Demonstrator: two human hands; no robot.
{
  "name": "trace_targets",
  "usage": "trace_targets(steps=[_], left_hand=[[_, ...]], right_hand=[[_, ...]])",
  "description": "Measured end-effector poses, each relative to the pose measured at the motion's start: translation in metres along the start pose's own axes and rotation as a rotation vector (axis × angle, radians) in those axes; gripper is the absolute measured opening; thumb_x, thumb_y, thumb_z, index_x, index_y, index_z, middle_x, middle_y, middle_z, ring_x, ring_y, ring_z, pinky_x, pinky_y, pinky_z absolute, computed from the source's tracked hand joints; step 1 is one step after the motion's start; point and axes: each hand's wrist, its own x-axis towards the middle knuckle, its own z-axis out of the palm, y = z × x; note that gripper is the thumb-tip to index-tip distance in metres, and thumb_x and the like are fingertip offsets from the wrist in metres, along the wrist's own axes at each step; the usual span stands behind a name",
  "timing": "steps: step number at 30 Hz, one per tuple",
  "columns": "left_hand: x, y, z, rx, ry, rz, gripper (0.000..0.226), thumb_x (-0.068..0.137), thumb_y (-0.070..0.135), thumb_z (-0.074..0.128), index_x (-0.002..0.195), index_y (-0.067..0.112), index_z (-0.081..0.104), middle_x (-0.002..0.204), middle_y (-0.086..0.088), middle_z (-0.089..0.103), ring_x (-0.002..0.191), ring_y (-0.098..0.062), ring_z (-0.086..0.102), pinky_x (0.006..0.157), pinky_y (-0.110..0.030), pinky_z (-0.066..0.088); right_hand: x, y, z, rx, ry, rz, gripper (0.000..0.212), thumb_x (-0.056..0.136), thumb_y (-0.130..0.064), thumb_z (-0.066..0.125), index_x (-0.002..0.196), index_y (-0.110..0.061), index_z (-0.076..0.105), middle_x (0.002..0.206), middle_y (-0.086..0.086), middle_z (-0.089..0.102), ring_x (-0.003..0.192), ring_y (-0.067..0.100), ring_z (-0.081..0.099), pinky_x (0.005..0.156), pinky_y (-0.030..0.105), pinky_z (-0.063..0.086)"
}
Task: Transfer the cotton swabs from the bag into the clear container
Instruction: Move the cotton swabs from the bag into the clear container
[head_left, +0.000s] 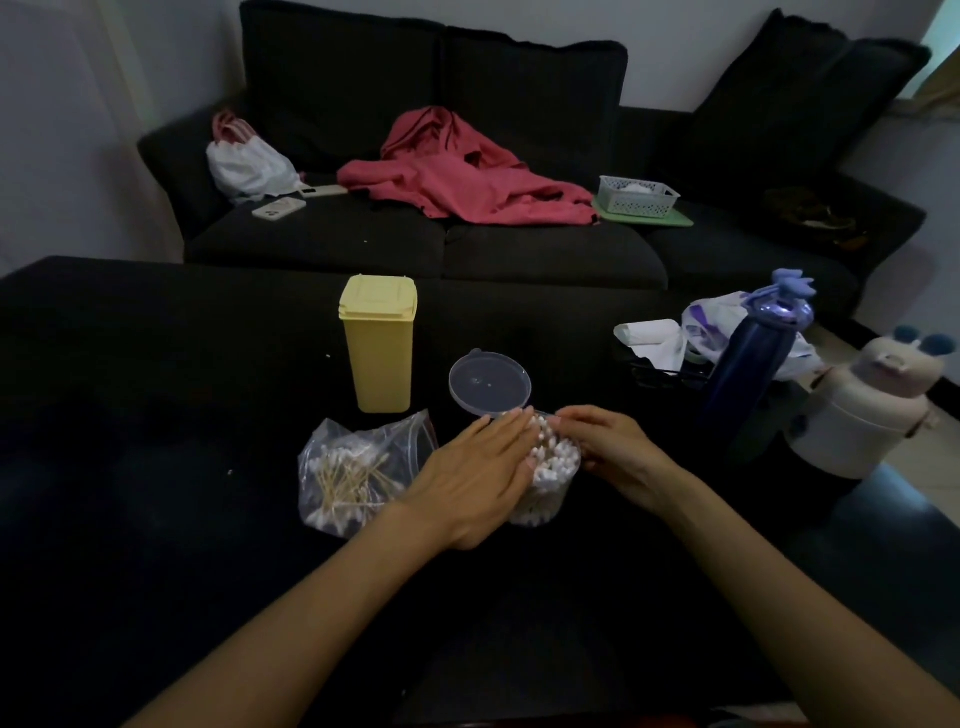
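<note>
Steadying the clear container (548, 486) between both hands, I have my left hand (475, 475) laid flat against its near-left side, fingers straight and reaching up over the rim onto the swab heads, while my right hand (610, 449) curls round the far-right side with the fingertips at the rim. The container stands upright on the dark table (156, 415), already packed with cotton swabs (553, 460) standing on end, white tips up. Its round clear lid (490, 383) lies off just behind it. The bag (358, 475) lies just to the left, its mouth toward the container, with a loose tangle of swabs left inside, so I judge the job well along but not finished. These things weigh next to nothing: the sticks look thin and wooden, stiff enough to bundle but easy to snap if I squeeze hard, and the cotton heads are soft and snag on each other. I would take a small bunch by the middle of the sticks, all lying the same way, and slide them in upright. The container is light, probably slick plastic, and top-heavy when full, so it wants a hold on its wall while I press. The bag is limp film; pinching one corner and tipping should work. A yellow bin (378, 345) stands behind the bag.
</note>
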Motion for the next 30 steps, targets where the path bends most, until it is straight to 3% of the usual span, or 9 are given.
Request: trace_targets(steps=[3,5,10,14,19,22,24,27,30], left_hand=[[0.000,-0.002,0.000,-0.084,0.010,-0.017,0.055,0.103,0.039,0.016,0.151,0.022,-0.005,0.160,0.008,-0.005,0.142,0.003,-0.009,0.114,-0.018,-0.010],[-0.001,-0.006,0.001,-0.104,0.032,-0.039,0.056,0.102,0.040,0.015,0.151,0.023,-0.007,0.159,0.009,-0.009,0.142,0.004,-0.011,0.115,-0.019,-0.010],[-0.004,-0.008,0.001,0.011,0.021,-0.067,0.055,0.103,0.037,0.014,0.152,0.018,-0.001,0.160,0.005,-0.002,0.145,-0.001,-0.005,0.115,-0.020,-0.009],[0.003,-0.007,-0.002,-0.052,-0.033,-0.097,0.054,0.103,0.036,0.014,0.152,0.018,0.000,0.160,0.005,-0.002,0.145,-0.002,-0.005,0.114,-0.021,-0.007],[-0.005,-0.005,-0.020,-0.327,0.015,-0.116,0.051,0.104,0.027,0.025,0.152,0.022,0.007,0.160,0.009,0.002,0.139,0.006,-0.006,0.112,-0.017,-0.005],[-0.030,-0.012,-0.042,-0.450,0.210,-0.167,0.047,0.101,0.019,0.038,0.147,0.024,0.028,0.156,0.007,0.022,0.142,0.001,0.013,0.117,-0.023,0.012],[-0.051,-0.022,-0.055,-0.396,0.380,-0.245,0.040,0.098,0.016,0.045,0.136,0.029,0.046,0.146,0.011,0.039,0.134,-0.002,0.032,0.111,-0.024,0.029],[-0.085,-0.044,-0.060,-0.319,0.528,-0.469,0.036,0.093,0.020,0.055,0.126,0.034,0.051,0.129,0.012,0.050,0.116,-0.003,0.047,0.093,-0.024,0.043],[-0.110,-0.066,-0.050,-0.347,0.591,-0.655,0.051,0.086,0.027,0.065,0.133,0.027,0.044,0.132,0.005,0.049,0.117,-0.008,0.048,0.090,-0.028,0.045]], right_hand=[[-0.001,0.007,0.000,0.037,-0.009,-0.003,0.028,0.076,-0.025,0.074,0.101,-0.016,0.066,0.102,0.005,0.067,0.095,0.020,0.064,0.081,0.033,0.053],[0.001,0.012,0.002,0.026,0.046,-0.036,0.029,0.074,-0.021,0.076,0.100,-0.015,0.064,0.096,0.005,0.068,0.090,0.020,0.065,0.085,0.038,0.052],[0.008,0.014,0.010,0.112,0.098,-0.049,0.037,0.077,-0.006,0.073,0.110,-0.006,0.059,0.086,0.007,0.067,0.074,0.016,0.063,0.063,0.026,0.050],[0.009,0.008,0.013,0.089,0.102,-0.013,0.032,0.077,-0.007,0.073,0.107,-0.007,0.061,0.090,0.008,0.066,0.079,0.019,0.064,0.070,0.029,0.054],[-0.006,0.000,0.008,-0.639,0.367,-0.400,0.023,0.076,-0.040,0.074,0.091,-0.027,0.062,0.083,-0.006,0.059,0.076,0.009,0.058,0.069,0.028,0.050],[-0.024,-0.016,0.018,-0.620,0.437,-0.531,0.021,0.078,-0.044,0.069,0.090,-0.030,0.061,0.086,-0.008,0.059,0.078,0.006,0.058,0.070,0.028,0.051],[-0.034,-0.025,0.032,-0.540,0.391,-0.584,0.010,0.083,-0.037,0.066,0.088,-0.030,0.061,0.083,-0.009,0.061,0.077,0.005,0.059,0.068,0.023,0.050],[-0.040,-0.025,0.070,-0.563,0.178,-0.567,0.006,0.091,-0.026,0.059,0.094,-0.028,0.063,0.087,-0.012,0.063,0.081,0.000,0.060,0.069,0.016,0.047],[-0.039,-0.007,0.104,-0.571,-0.034,-0.534,0.026,0.096,-0.014,0.046,0.113,-0.018,0.065,0.104,-0.006,0.067,0.097,0.008,0.063,0.087,0.031,0.053]])
